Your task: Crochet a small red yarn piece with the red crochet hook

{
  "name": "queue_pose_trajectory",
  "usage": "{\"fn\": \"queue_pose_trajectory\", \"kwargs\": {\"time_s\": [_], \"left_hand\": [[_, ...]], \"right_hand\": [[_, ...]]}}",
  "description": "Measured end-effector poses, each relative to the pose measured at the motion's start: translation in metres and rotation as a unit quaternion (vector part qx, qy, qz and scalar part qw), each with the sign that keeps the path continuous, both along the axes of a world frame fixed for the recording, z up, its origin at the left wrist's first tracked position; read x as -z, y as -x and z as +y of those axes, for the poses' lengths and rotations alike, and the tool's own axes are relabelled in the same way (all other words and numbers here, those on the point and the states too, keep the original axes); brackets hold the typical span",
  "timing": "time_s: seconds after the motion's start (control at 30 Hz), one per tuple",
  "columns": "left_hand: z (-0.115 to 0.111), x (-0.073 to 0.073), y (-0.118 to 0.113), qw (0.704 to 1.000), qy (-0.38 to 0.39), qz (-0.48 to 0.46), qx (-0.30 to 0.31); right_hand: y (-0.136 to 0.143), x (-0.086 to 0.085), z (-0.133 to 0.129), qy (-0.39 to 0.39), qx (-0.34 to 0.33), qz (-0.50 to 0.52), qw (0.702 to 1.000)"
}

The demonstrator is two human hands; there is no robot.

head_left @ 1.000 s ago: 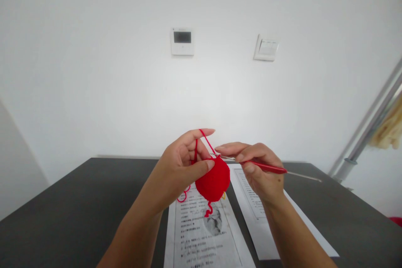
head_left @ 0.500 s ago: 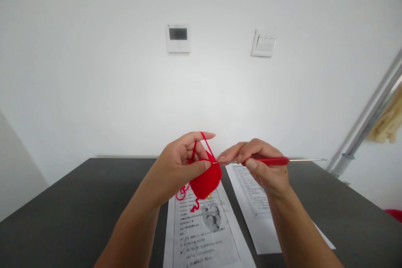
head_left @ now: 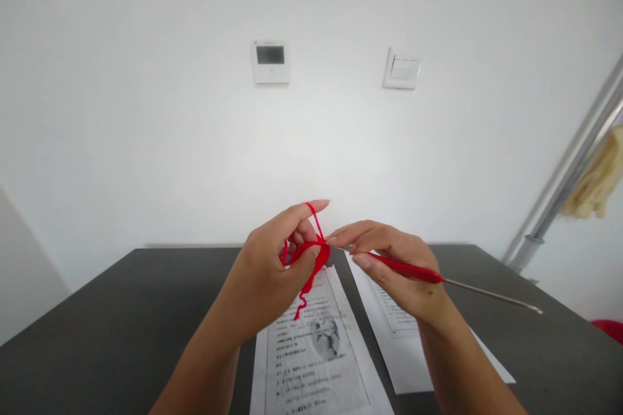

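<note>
My left hand pinches a small piece of red crochet work between thumb and fingers. Over its raised index finger runs a strand of red yarn, stretched down to the top edge of the piece. A loose yarn tail hangs below. My right hand is closed round the red handle of a crochet hook. One metal end meets the work at the left fingertips, and the tip there is hidden. The other end sticks out to the right, tilted downward.
Two printed sheets lie on the dark table: one sheet under the hands, another sheet to the right. Behind is a white wall with a control panel and a switch. A metal pole stands at right.
The hook's back end has swung downward. The crochet piece is turned, showing less of its face, and lies more under my left thumb. My right hand has moved slightly left.
</note>
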State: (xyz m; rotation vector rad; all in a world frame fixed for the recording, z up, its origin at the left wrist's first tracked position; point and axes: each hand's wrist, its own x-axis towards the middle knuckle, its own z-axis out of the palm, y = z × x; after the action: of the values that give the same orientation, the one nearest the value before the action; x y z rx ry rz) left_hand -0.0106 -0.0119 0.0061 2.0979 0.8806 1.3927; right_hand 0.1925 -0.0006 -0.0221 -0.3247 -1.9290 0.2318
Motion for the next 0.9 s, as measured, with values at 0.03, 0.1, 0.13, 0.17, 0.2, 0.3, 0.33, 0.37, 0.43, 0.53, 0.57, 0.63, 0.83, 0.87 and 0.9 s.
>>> {"fn": "queue_pose_trajectory", "kwargs": {"time_s": [0.03,0.1,0.13,0.17,0.2,0.3,0.33,0.37,0.43,0.53,0.57,0.63,0.83,0.87,0.9], "left_hand": [[-0.002,0.001,-0.001,0.999,-0.028,0.016,-0.002],[-0.004,0.003,-0.003,0.998,-0.06,0.03,-0.01],[-0.004,0.003,-0.004,0.998,-0.058,0.023,-0.017],[-0.004,0.004,-0.004,0.999,-0.043,0.006,-0.024],[-0.003,0.004,-0.004,0.999,-0.017,-0.016,-0.029],[0.003,0.004,-0.005,0.993,0.085,-0.083,-0.005],[0.006,0.003,-0.006,0.988,0.118,-0.103,0.015],[0.009,0.003,-0.007,0.981,0.145,-0.125,0.038],[0.015,0.003,-0.009,0.964,0.188,-0.172,0.076],[0.02,0.003,-0.013,0.941,0.228,-0.227,0.103],[0.02,0.004,-0.015,0.934,0.241,-0.24,0.112],[0.02,0.005,-0.017,0.916,0.273,-0.259,0.139],[0.022,0.01,-0.024,0.9,0.294,-0.286,0.151],[0.023,0.011,-0.024,0.915,0.265,-0.275,0.13],[0.024,0.012,-0.023,0.932,0.232,-0.258,0.103]], "right_hand": [[0.003,0.001,0.001,-0.027,0.02,-0.012,0.999],[0.009,0.003,0.002,-0.077,0.055,-0.021,0.995],[0.011,0.004,0.004,-0.097,0.071,-0.017,0.993],[0.012,0.005,0.005,-0.111,0.085,-0.009,0.99],[0.013,0.006,0.007,-0.121,0.094,-0.002,0.988],[0.013,0.008,0.013,-0.13,0.099,0.004,0.987],[0.013,0.008,0.015,-0.128,0.095,0.002,0.987],[0.012,0.009,0.017,-0.126,0.09,-0.001,0.988],[0.01,0.009,0.02,-0.126,0.085,0.002,0.988],[0.009,0.011,0.023,-0.137,0.081,0.016,0.987],[0.008,0.011,0.024,-0.147,0.079,0.019,0.986],[0.008,0.014,0.026,-0.178,0.083,0.022,0.98],[0.02,0.029,0.037,-0.261,0.181,0.076,0.945],[0.023,0.03,0.037,-0.26,0.204,0.078,0.941],[0.025,0.029,0.036,-0.256,0.225,0.078,0.937]]}}
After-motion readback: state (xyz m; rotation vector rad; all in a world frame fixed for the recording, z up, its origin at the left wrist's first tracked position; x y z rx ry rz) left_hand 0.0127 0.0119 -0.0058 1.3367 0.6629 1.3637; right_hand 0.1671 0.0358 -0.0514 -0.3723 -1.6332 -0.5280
